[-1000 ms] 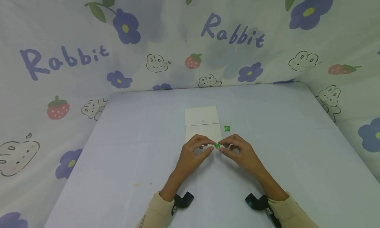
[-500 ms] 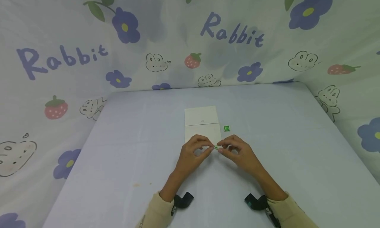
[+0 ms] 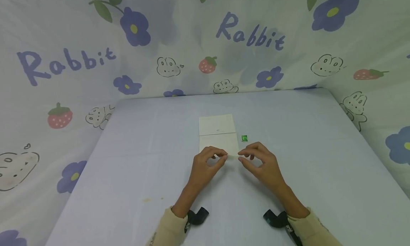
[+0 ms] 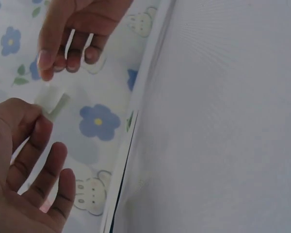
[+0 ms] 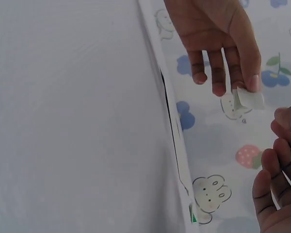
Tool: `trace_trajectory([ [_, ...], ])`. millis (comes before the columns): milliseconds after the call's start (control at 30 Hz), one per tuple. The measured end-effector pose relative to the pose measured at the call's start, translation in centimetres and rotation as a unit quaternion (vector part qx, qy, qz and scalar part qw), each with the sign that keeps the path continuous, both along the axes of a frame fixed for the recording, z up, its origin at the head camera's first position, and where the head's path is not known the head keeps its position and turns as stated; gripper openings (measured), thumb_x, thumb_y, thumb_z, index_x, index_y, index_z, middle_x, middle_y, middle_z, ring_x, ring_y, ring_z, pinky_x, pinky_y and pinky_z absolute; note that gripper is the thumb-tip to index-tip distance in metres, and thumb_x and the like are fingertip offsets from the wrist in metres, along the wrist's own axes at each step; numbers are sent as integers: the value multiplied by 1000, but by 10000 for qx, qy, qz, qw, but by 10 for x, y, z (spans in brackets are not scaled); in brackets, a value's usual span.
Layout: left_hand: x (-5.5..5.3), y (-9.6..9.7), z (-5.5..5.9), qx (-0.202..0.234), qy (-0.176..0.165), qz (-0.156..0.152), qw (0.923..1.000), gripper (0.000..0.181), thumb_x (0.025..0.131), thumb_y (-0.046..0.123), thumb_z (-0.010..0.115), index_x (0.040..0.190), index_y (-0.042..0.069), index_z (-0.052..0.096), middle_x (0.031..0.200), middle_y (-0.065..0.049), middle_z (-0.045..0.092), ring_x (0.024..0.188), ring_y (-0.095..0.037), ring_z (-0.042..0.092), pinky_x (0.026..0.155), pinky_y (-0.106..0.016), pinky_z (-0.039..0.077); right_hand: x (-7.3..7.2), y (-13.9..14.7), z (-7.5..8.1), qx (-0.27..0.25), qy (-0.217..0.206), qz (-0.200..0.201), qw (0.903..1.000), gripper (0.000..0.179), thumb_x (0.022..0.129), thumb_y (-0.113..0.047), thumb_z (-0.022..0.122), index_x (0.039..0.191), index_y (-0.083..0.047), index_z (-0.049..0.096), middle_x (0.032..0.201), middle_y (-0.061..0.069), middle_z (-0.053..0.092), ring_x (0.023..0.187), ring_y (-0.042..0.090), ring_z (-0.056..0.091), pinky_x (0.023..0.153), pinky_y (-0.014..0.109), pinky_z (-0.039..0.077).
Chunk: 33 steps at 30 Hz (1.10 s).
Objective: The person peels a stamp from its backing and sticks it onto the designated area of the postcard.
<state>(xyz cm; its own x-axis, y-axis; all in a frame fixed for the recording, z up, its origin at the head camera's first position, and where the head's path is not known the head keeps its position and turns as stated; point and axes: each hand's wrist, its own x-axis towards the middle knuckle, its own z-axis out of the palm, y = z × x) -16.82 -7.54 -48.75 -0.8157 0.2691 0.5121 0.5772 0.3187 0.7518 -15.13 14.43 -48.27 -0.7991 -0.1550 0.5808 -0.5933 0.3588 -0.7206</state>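
Observation:
Between thumb and forefinger, my left hand pinches a small square sticker. Its pale side shows in both wrist views, with a narrow strip folded up along one edge. My right hand is just to the right, its thumb and forefinger bent toward the sticker but apart from it; I see nothing held there. Behind the hands lies a white folded card, creased across the middle, its near edge partly covered by my left fingers. A green square sticker lies on the table beside the card.
A white cloth covers the table. A curtain printed with rabbits, flowers and strawberries stands along the back and sides. Dark wrist-mounted cameras sit by both sleeves.
The sticker between the hands has turned from its green face to its pale side. My right hand has drawn away to the right, leaving the sticker in my left fingers.

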Motion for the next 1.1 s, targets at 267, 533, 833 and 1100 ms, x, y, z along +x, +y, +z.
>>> trace_trajectory([
  [267, 0, 3, -2, 104, -70, 60, 9999, 7, 93, 14, 73, 100, 14, 75, 94, 4, 70, 87, -13, 64, 70, -34, 55, 0, 0, -2, 388, 651, 148, 9970, 29, 77, 4, 83, 102, -9, 76, 102, 3, 61, 82, 21, 58, 72, 23, 47],
  [533, 2, 5, -3, 209, -314, 9, 9993, 7, 93, 16, 73, 100, 14, 75, 93, 5, 70, 86, -12, 63, 70, -32, 55, -1, -1, -3, 806, 961, 81, 9921, 22, 80, -3, 82, 101, -7, 76, 103, 5, 60, 88, 16, 58, 79, 14, 45],
  [833, 3, 7, -3, 132, -475, -19, 9988, 8, 94, 19, 73, 101, 15, 75, 93, 8, 69, 87, -9, 63, 72, -31, 55, -3, 0, -7, 960, 1282, 8, 9871, 15, 83, -7, 82, 96, -7, 75, 100, 6, 60, 87, 17, 62, 77, 15, 49],
  [1100, 5, 9, -6, 168, -395, -56, 9991, 7, 94, 17, 73, 101, 15, 74, 93, 6, 69, 86, -9, 63, 70, -31, 56, -4, 0, -12, 869, 1267, 248, 9878, 25, 76, 5, 83, 96, -7, 72, 101, 5, 60, 88, 17, 63, 75, 24, 54],
])
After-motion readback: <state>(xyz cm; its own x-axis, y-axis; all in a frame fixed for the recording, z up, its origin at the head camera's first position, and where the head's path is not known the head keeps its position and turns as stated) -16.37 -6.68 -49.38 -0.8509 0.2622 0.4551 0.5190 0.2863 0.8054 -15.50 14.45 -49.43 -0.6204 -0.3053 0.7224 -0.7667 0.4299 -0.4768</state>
